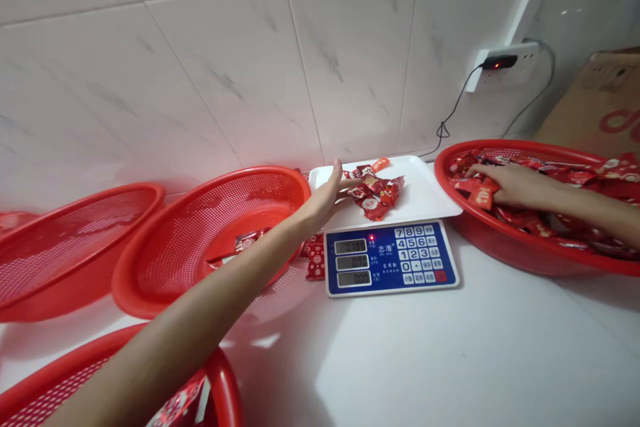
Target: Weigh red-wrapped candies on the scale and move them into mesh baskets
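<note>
A white electronic scale [430, 197] with a blue keypad panel stands on the white counter. A small heap of red wrapped candies [375, 190] lies on its tray. My left hand [327, 195] reaches across to the tray's left side, fingers stretched out and touching the heap. My right hand [507, 184] rests inside a red basket [500, 244] on the right that is full of red candy packets; its fingers curl down among the packets, and whether they hold one is hidden.
A red mesh basket [165, 260] with a few packets sits left of the scale, another [60, 247] further left, and a third [225, 380] at the near edge. A power adapter and cable [495, 62] hang on the tiled wall. A cardboard box [595, 104] stands at far right.
</note>
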`<state>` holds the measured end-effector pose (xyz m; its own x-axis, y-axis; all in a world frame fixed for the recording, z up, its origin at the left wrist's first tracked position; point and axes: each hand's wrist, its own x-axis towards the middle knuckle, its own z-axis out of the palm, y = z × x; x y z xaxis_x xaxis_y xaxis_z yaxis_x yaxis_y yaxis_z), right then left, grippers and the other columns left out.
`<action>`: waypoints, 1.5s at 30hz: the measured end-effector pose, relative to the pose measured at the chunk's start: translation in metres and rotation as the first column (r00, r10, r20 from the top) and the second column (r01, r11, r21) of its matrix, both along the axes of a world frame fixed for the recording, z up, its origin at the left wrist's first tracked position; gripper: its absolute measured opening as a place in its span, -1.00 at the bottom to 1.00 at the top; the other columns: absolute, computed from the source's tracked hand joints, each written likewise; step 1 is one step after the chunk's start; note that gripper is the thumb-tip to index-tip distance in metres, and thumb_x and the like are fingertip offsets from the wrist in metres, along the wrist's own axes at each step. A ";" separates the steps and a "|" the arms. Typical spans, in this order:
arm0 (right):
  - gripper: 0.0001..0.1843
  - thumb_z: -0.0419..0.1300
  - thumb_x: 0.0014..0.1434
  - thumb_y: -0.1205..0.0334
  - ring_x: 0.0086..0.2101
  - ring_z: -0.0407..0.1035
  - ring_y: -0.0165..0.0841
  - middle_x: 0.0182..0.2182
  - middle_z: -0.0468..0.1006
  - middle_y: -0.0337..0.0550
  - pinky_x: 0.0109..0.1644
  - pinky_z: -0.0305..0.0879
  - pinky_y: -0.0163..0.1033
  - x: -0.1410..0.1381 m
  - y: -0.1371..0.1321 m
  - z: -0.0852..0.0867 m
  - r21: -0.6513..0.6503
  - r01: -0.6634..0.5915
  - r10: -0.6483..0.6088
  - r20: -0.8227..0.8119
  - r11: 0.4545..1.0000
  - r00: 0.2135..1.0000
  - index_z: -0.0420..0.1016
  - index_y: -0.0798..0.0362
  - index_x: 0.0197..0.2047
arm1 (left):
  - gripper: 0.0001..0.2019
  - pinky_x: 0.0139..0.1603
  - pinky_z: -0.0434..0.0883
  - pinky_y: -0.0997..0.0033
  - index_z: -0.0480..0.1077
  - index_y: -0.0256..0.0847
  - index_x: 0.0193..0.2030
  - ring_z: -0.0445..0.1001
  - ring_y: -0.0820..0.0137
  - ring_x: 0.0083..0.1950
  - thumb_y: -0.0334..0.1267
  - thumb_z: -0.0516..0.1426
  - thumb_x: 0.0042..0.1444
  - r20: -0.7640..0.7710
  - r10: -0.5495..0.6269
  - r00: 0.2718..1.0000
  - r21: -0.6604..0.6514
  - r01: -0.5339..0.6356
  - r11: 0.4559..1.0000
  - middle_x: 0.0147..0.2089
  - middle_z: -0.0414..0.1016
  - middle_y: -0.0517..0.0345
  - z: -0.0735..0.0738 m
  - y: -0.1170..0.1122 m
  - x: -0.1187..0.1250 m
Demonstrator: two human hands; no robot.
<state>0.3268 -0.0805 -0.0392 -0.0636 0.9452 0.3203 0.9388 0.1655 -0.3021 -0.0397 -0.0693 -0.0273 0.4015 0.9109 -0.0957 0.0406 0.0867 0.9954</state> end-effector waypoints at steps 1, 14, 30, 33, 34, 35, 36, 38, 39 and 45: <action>-0.77 0.27 -0.12 0.35 -0.50 0.39 -0.14 -0.53 0.52 -0.12 -0.36 0.24 -0.10 -0.001 -0.003 0.011 -0.041 0.045 -0.044 0.039 0.998 0.998 0.61 -0.07 -0.32 | -0.23 0.50 0.18 0.17 0.56 -0.38 0.16 0.25 0.05 0.48 0.28 -0.16 0.40 -0.003 0.010 1.000 -0.003 -0.010 1.000 0.44 0.32 -0.20 0.000 0.000 0.000; -0.81 0.18 0.01 0.51 -0.35 0.42 -0.34 -0.34 0.57 -0.18 -0.17 0.32 -0.19 -0.154 0.015 0.075 0.310 -0.091 0.196 -0.326 0.946 0.925 0.53 0.05 -0.37 | -0.23 0.42 0.27 0.14 0.50 -0.32 0.22 0.29 0.00 0.44 0.36 -0.06 0.31 -0.006 0.019 1.000 0.058 -0.019 0.998 0.39 0.39 -0.22 -0.003 0.002 -0.003; -0.60 0.04 0.38 0.22 -0.13 0.46 -0.24 -0.01 0.52 0.01 0.07 0.36 -0.12 -0.176 0.042 0.036 -0.068 -0.300 0.265 -0.312 0.952 0.912 0.54 -0.01 0.19 | -0.10 0.33 0.36 0.06 0.35 -0.36 0.35 0.39 -0.09 0.36 0.44 -0.11 0.28 0.136 0.132 0.982 -0.037 -0.128 0.991 0.28 0.48 -0.34 0.000 0.003 -0.002; -0.55 -0.03 0.44 0.17 -0.29 0.47 -0.31 -0.07 0.54 -0.05 -0.09 0.43 -0.13 -0.170 0.038 0.039 -0.117 -0.282 0.209 -0.424 0.952 0.881 0.46 -0.06 0.28 | -0.08 0.34 0.35 0.08 0.33 -0.40 0.37 0.38 -0.08 0.37 0.44 -0.17 0.30 0.134 0.151 0.979 -0.047 -0.146 0.988 0.32 0.43 -0.37 0.002 0.003 -0.002; -0.55 -0.04 0.45 0.16 -0.27 0.48 -0.31 -0.06 0.54 -0.06 -0.10 0.44 -0.13 -0.168 0.037 0.040 -0.102 -0.266 0.188 -0.475 0.959 0.860 0.44 -0.08 0.30 | -0.08 0.35 0.35 0.09 0.32 -0.41 0.37 0.38 -0.07 0.38 0.43 -0.20 0.31 0.133 0.157 0.979 -0.051 -0.151 0.987 0.33 0.42 -0.37 0.003 0.002 -0.002; -0.55 -0.05 0.46 0.16 -0.22 0.50 -0.30 -0.02 0.54 -0.06 -0.09 0.44 -0.14 -0.166 0.036 0.041 -0.079 -0.244 0.166 -0.536 0.966 0.828 0.42 -0.11 0.31 | -0.07 0.35 0.35 0.09 0.30 -0.41 0.38 0.38 -0.06 0.38 0.43 -0.23 0.32 0.135 0.167 0.977 -0.056 -0.161 0.985 0.34 0.41 -0.36 0.003 0.002 -0.001; -0.56 -0.05 0.47 0.15 -0.15 0.51 -0.29 0.04 0.53 -0.06 -0.07 0.45 -0.15 -0.164 0.034 0.041 -0.057 -0.226 0.146 -0.605 0.973 0.783 0.41 -0.12 0.32 | -0.06 0.35 0.34 0.10 0.29 -0.41 0.39 0.38 -0.04 0.38 0.43 -0.25 0.32 0.140 0.179 0.974 -0.061 -0.172 0.983 0.35 0.40 -0.36 0.004 0.001 -0.001; -0.58 -0.07 0.49 0.14 0.00 0.49 -0.29 0.18 0.47 -0.05 -0.02 0.47 -0.16 -0.161 0.033 0.040 -0.047 -0.204 0.105 -0.735 0.978 0.670 0.39 -0.15 0.30 | -0.05 0.36 0.34 0.11 0.26 -0.43 0.40 0.37 -0.02 0.39 0.43 -0.26 0.32 0.157 0.198 0.967 -0.068 -0.189 0.980 0.36 0.39 -0.37 0.005 0.001 -0.001; -0.59 -0.09 0.50 0.14 0.04 0.49 -0.29 0.23 0.44 -0.05 -0.01 0.47 -0.17 -0.159 0.032 0.040 -0.063 -0.209 0.081 -0.782 0.976 0.618 0.39 -0.16 0.29 | -0.05 0.36 0.34 0.11 0.25 -0.43 0.41 0.36 -0.02 0.40 0.43 -0.25 0.32 0.169 0.204 0.964 -0.071 -0.194 0.978 0.36 0.38 -0.37 0.005 0.001 -0.001; -0.62 -0.11 0.50 0.15 0.00 0.53 -0.30 0.19 0.48 -0.05 0.00 0.48 -0.16 -0.149 0.033 0.031 -0.076 -0.209 0.055 -0.829 0.975 0.556 0.40 -0.16 0.23 | -0.03 0.34 0.37 0.15 0.20 -0.43 0.45 0.37 0.00 0.40 0.44 -0.26 0.30 0.180 0.247 0.952 -0.116 -0.229 0.967 0.34 0.41 -0.36 0.006 0.004 -0.002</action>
